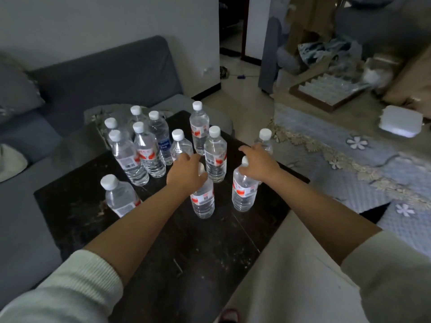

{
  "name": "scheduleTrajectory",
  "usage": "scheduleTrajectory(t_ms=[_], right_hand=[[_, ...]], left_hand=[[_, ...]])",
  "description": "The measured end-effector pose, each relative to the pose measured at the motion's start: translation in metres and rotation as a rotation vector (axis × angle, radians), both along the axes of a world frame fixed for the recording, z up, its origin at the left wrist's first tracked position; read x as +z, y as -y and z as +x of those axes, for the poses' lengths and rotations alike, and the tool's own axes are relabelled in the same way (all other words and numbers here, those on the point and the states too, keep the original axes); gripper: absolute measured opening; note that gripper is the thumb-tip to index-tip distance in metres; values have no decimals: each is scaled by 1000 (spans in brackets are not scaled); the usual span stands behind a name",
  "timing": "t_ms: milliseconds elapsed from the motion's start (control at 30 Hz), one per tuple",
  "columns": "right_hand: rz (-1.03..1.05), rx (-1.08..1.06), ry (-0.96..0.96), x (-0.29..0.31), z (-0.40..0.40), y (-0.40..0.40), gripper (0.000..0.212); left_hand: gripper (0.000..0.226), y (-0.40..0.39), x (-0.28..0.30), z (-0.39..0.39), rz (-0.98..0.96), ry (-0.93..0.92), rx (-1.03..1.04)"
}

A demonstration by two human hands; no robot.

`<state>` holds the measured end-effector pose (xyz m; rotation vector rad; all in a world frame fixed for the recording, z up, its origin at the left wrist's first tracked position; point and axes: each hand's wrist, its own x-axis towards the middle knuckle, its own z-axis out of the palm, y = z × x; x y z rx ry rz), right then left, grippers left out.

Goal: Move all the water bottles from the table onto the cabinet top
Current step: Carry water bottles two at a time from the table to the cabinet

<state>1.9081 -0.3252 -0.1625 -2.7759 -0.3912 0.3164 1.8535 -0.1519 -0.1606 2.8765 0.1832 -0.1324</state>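
Item: water bottles (215, 157), about a dozen, all upright on the dark table (77, 206); none moved, cabinet unseen. We judge the task barely begun. Left hand (186, 173) and right hand (258, 163) each curl over a near bottle's neck, grip probably unclosed. Clear room only at the table's near edge.

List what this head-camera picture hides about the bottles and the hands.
- Cabinet top: not in the head view.
- Cap and neck of the near middle bottle: covered by the left hand, so the grip is unclear.
- Shoulder of the bottle at right: under the right hand; contact is unclear.
- Far right bottle: its lower part is behind that hand.
- Back-row bottles: overlapped, count uncertain.
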Motion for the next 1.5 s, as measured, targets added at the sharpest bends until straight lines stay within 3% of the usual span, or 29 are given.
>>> scheduleTrajectory(t_ms=[133,467,700,767,833,1000,1167,1400,1500], right_hand=[[-106,66,-110,-1,20,-7,36],[-121,212,-152,1,35,-4,18],[-39,186,-148,2,28,1,15],[16,175,-154,-2,23,5,33],[75,153,-157,-4,15,15,39],[165,86,-162,-2,-4,50,21],[195,6,-135,6,-32,96,20],[177,-236,-74,-1,-102,167,18],[167,-418,-38,-7,-147,192,31]], left_hand=[[41,-5,-1,18,16,-96,-107],[38,-5,-3,32,48,-165,-204],[31,1,-3,31,-87,-132,-195],[30,6,-2,29,-108,-109,-184],[28,16,0,25,-135,-86,-186],[17,50,7,18,-208,-32,-209],[14,94,7,7,-269,-17,-295],[16,169,-4,-13,-265,-67,-578],[15,202,-10,-29,-240,-87,-725]])
